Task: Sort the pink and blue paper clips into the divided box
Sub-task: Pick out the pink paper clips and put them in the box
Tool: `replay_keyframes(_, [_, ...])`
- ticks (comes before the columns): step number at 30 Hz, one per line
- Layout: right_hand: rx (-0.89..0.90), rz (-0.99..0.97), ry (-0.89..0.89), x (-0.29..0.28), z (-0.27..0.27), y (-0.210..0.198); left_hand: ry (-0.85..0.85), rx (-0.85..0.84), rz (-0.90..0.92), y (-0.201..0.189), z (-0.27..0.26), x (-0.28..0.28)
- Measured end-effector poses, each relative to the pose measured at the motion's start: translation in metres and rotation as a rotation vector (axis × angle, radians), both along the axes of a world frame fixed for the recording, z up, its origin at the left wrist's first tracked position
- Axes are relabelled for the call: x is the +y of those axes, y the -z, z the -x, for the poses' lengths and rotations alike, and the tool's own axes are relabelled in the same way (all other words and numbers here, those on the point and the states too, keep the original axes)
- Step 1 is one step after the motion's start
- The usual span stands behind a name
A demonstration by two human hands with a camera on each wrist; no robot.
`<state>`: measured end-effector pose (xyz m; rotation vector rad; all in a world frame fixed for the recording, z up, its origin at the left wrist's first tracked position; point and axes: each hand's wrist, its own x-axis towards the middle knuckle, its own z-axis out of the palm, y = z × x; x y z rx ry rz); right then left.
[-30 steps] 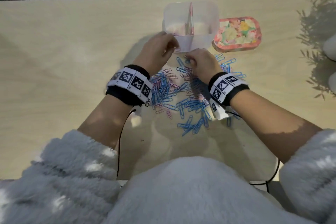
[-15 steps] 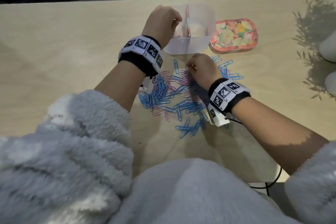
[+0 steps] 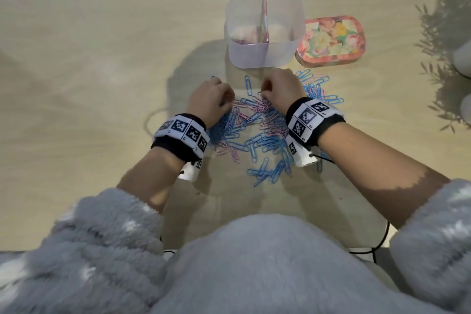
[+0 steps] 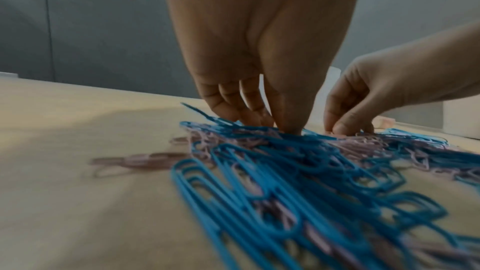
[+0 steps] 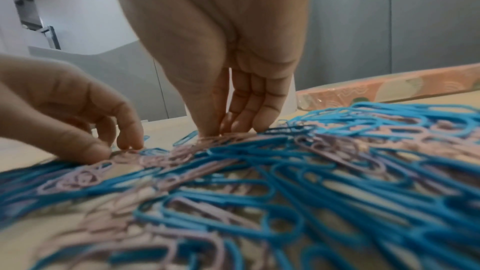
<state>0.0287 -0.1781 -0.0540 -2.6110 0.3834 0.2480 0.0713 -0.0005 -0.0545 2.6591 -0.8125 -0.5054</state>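
Floral pink tin lying flat on the pale wooden table; leafy plant shadow at the table's right edge; black cable at the near edge.

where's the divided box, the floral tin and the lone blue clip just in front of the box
divided box (image 3: 257,56), head view, on its near front wall.
floral tin (image 3: 331,35), head view, on the middle of its patterned lid.
lone blue clip (image 3: 248,85), head view, on the middle of its loop.

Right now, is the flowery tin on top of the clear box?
No, the flowery tin lies on the table beside the clear box.
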Motion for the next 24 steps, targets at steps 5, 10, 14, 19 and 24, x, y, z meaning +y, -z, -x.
replay_keyframes(5, [0.056,0.027,-0.025,-0.004,0.001,0.002,0.032,0.047,-0.042,-0.001,-0.005,0.011])
replay_keyframes(10, [0.007,-0.003,-0.019,-0.012,0.002,-0.001,0.096,-0.042,0.034,-0.007,0.002,-0.011])
replay_keyframes(14, [-0.186,-0.167,0.064,-0.023,0.007,-0.010,0.138,-0.067,-0.046,-0.006,0.004,-0.035])
replay_keyframes(19, [-0.027,-0.444,0.211,-0.033,0.018,-0.011,0.042,-0.045,-0.093,-0.007,-0.010,-0.042])
replay_keyframes(24, [0.092,-0.246,0.119,-0.022,0.024,-0.007,-0.057,-0.101,-0.056,-0.011,-0.023,-0.035])
